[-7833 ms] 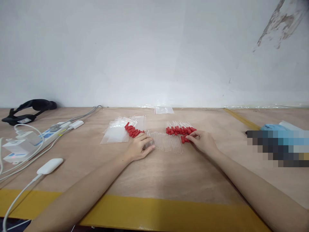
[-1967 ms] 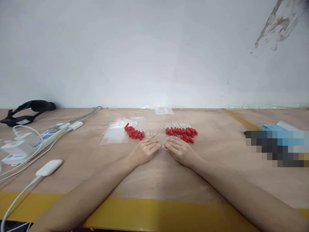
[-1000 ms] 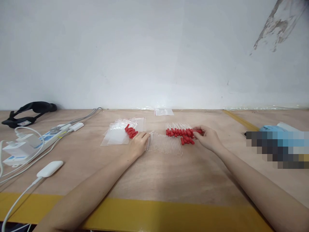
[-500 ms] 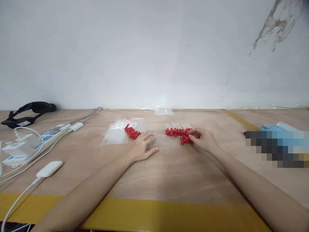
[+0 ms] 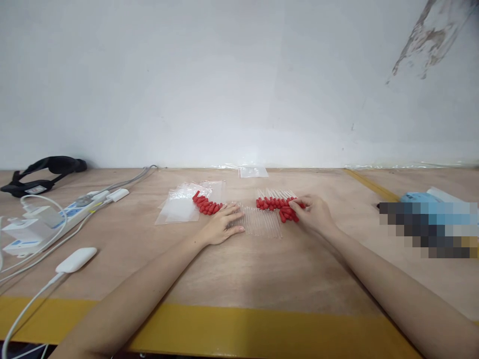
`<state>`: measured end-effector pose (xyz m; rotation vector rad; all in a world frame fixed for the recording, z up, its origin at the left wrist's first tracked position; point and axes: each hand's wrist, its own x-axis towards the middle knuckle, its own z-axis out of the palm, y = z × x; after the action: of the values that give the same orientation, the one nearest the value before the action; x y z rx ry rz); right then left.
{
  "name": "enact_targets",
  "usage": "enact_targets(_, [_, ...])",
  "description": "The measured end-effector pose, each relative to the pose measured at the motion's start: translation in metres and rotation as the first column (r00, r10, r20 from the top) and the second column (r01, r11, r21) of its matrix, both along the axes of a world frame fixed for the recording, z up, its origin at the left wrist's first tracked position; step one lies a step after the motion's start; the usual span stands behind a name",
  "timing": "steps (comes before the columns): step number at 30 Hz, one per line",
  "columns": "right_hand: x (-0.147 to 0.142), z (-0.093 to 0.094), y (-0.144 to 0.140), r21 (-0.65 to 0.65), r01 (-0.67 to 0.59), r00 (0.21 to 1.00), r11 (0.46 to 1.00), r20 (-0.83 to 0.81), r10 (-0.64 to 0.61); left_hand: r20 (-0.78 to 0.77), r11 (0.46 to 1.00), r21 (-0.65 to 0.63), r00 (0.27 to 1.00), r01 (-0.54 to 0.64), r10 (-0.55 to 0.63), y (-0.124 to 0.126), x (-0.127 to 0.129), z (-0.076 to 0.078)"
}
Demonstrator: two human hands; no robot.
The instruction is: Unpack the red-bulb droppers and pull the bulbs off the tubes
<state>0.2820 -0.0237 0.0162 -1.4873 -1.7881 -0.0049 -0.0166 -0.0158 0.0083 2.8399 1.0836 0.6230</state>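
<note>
A row of clear glass tubes (image 5: 260,223) lies flat in the middle of the wooden table (image 5: 243,264). My left hand (image 5: 220,224) rests palm down on the row's left end, fingers spread, just below a small heap of loose red rubber bulbs (image 5: 207,205). My right hand (image 5: 312,213) is at the right end of a second group, droppers with red bulbs (image 5: 275,203) fitted, and its fingertips pinch at the red bulbs there. Whether one is lifted I cannot tell.
Clear plastic bags (image 5: 183,204) lie left of the bulbs, another small bag (image 5: 253,172) by the wall. A power strip with cables (image 5: 56,214), a white adapter (image 5: 76,259) and a black strap (image 5: 45,169) fill the left side. A blurred blue object (image 5: 430,219) sits right. Yellow tape (image 5: 243,331) edges the table front.
Two seconds ago both hands pressed together on the tubes. They then parted, the left to the tubes' left end, the right to the red-bulb droppers. In the last half second they barely moved.
</note>
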Motion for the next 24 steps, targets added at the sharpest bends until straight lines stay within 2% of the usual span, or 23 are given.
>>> enact_targets(5, [-0.024,0.012,0.014,-0.079,0.001,0.981,0.997,0.196,0.015,0.028,0.994,0.094,0.998,-0.054,0.052,-0.005,0.000,0.001])
enact_targets(9, [-0.050,0.017,0.027,-0.121,0.092,0.944,0.988,0.327,-0.048,0.037,0.986,0.148,0.997,-0.079,0.074,-0.006,-0.001,0.001])
enact_targets(13, [-0.064,0.014,0.035,-0.139,0.143,0.924,0.980,0.374,-0.082,0.037,0.981,0.172,0.996,-0.086,0.081,-0.007,-0.001,0.000])
enact_targets(18, [-0.068,0.011,0.037,-0.088,0.143,0.893,0.986,0.441,-0.090,0.027,0.981,0.166,0.995,-0.102,0.099,-0.008,0.000,0.000])
enact_targets(24, [-0.071,0.011,0.036,-0.107,0.221,0.897,0.970,0.413,-0.159,0.022,0.979,0.172,0.994,-0.108,0.105,-0.008,0.000,0.000])
